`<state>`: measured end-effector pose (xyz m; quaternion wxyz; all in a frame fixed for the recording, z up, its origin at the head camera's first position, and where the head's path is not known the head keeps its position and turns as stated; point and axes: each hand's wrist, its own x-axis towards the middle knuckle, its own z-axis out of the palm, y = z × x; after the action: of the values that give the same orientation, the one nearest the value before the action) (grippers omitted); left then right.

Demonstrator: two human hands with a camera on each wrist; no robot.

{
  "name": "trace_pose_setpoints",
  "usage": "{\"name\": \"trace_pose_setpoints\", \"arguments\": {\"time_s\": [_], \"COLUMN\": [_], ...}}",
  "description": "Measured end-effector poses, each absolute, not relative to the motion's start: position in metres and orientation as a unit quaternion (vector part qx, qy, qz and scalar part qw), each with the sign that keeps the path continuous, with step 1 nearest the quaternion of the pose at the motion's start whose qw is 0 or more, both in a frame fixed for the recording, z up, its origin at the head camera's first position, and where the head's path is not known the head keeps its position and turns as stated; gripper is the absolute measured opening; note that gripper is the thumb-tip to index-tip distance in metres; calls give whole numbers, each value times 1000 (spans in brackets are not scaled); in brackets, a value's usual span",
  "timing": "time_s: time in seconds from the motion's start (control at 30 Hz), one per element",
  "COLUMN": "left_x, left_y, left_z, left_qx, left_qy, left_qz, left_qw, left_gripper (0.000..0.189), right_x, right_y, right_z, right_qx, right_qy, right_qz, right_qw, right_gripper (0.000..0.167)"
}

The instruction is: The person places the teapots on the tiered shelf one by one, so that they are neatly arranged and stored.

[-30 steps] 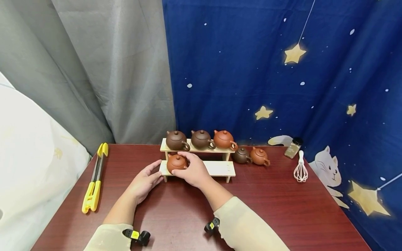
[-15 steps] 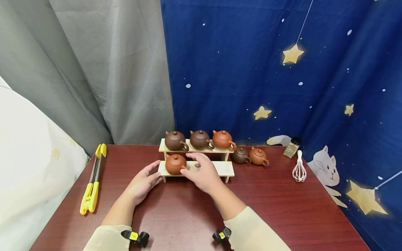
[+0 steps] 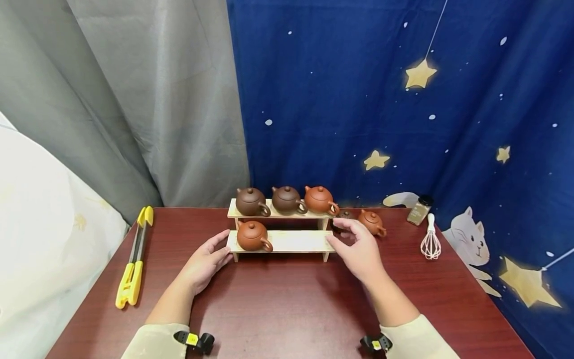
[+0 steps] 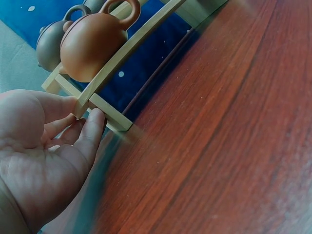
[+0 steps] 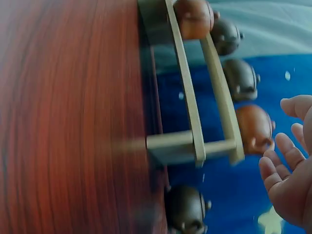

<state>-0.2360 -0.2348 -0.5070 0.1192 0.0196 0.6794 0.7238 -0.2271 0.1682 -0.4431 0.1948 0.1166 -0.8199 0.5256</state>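
Observation:
A two-tier wooden display stand [image 3: 298, 241] stands on the table. My left hand [image 3: 204, 263] pinches the left end of its lower tier, thumb at the board's end and a fingertip by the leg in the left wrist view. On that tier's left side sits a reddish-brown teapot [image 3: 251, 236]. My right hand [image 3: 360, 253], empty with fingers spread, hovers by the stand's right end. It partly covers a dark brown teapot [image 5: 184, 207] on the table. Beside that one is another reddish teapot [image 3: 370, 222].
The upper tier bears two dark teapots [image 3: 250, 201] [image 3: 286, 200] and one reddish teapot [image 3: 318, 200]. Yellow-handled tongs [image 3: 134, 259] lie at the left. A black-lidded jar [image 3: 419, 211] and a small white whisk [image 3: 431, 242] are at the right, with curtains behind the table.
My right hand has let go of the reddish teapot on the lower tier and moved right, to the stand's far end. The left hand stays at the stand's left end.

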Motion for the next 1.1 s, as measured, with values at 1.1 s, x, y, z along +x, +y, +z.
{"name": "trace_pose_setpoints", "arguments": {"time_s": [1.1], "left_x": [-235], "left_y": [-235], "left_z": [-505], "left_qx": [20], "left_qy": [673], "left_qz": [729], "left_qw": [123], "left_gripper": [64], "right_x": [-335], "right_y": [302], "right_z": [-491], "right_qx": [0], "right_qy": [-903], "right_qz": [426], "right_qw": [54], "right_gripper": [80]}}
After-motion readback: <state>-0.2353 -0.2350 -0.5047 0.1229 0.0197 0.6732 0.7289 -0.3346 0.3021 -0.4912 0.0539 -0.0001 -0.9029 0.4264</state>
